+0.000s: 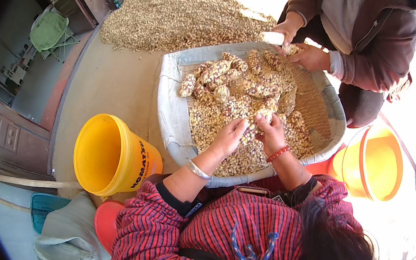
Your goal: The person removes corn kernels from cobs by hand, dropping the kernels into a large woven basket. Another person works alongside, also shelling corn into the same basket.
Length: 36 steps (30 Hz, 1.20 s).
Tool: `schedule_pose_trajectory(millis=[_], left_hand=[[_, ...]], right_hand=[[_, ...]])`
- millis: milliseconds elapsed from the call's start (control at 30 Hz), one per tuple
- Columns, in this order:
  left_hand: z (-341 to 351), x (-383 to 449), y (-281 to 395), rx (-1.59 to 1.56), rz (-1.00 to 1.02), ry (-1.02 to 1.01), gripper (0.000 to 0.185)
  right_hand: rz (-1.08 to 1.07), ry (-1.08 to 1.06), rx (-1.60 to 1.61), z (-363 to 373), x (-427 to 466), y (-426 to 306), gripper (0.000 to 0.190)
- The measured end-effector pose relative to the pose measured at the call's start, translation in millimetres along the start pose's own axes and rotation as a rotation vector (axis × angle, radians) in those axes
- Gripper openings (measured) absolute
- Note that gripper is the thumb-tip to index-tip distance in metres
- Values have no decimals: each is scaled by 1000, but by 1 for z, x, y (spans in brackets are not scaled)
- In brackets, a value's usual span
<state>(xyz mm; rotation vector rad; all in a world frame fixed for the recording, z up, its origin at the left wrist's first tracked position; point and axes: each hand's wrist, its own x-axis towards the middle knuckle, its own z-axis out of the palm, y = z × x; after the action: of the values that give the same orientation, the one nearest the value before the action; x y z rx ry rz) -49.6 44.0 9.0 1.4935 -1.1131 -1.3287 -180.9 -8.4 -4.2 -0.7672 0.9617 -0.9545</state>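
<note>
My left hand (232, 137), with a silver bangle on its wrist, grips one end of a corn cob (252, 122). My right hand (272, 133), wearing a red bead bracelet, holds the same cob from the other side. Fingers hide much of it. Both hands are above a large cloth-edged basket (171, 107). Loose pale and purple kernels (212, 129) cover much of its bottom. Several speckled corn cobs (219, 71) are piled towards its far side.
Across the basket, a person (364, 31) holds a pale bare cob (272, 38) and another cob. A yellow bucket (113, 153) stands left, an orange-yellow bucket (376, 164) right. Behind the basket spreads a large heap of kernels (180, 7). A sack (70, 241) leans at lower left.
</note>
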Motion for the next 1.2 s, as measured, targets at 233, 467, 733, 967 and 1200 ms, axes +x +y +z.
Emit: schedule_pose_trajectory(millis=[233,467,733,967,1200], left_hand=[[-8,-9,7,-52,-146,-80,45],[-15,-14,14,-2,30,-189,45],[-16,-10,2,-99,-33,-80,39],[-18,-7,0,-77,17,8,38],[-23,-15,16,-201,-79,-110,41]], right_hand=[[-21,-74,14,-2,-7,-1,36],[-57,-129,126,-4,2,7,53],[-70,-105,185,-3,7,11,49],[-77,-140,169,-1,5,8,30],[-15,44,245,-3,13,10,32]])
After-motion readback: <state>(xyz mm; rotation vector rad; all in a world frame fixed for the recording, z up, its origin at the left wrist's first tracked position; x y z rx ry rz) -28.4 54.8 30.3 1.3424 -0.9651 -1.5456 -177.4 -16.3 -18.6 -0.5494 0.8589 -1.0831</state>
